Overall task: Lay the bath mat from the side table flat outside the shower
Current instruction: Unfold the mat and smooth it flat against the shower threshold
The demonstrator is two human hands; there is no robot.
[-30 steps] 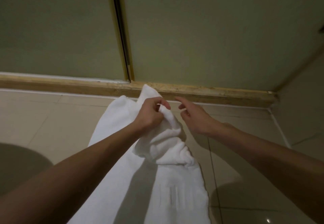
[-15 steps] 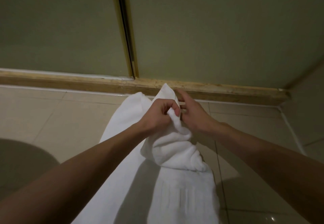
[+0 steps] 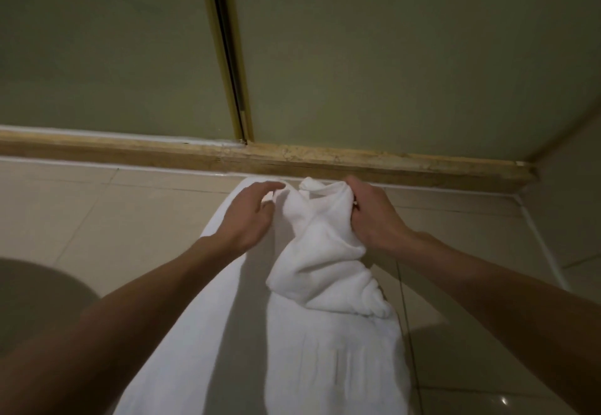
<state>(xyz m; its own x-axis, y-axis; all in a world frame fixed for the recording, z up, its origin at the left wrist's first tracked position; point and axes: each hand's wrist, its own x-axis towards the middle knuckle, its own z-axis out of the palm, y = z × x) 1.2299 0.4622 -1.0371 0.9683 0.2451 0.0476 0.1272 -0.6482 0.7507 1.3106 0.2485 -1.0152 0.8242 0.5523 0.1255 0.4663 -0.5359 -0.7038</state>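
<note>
The white bath mat (image 3: 325, 356) lies lengthwise on the beige tiled floor, its far end touching the shower's stone threshold (image 3: 406, 162). The far right part is bunched into a thick twisted fold; the left strip lies flat. My left hand (image 3: 250, 219) rests with straight fingers on the flat left strip, right beside the fold. My right hand (image 3: 374, 219) grips the top of the bunched fold from its right side, fingers curled into the cloth.
Frosted shower panels (image 3: 390, 57) rise behind the threshold, with a brass-edged door gap (image 3: 229, 57) between them. A wall corner closes the right side (image 3: 533, 167). A dark rounded shadow (image 3: 39, 294) covers the floor at the left.
My left hand has let go of the bunched fold and moved left onto the flat strip. My right hand has taken hold of the fold, which now sits nearer the threshold.
</note>
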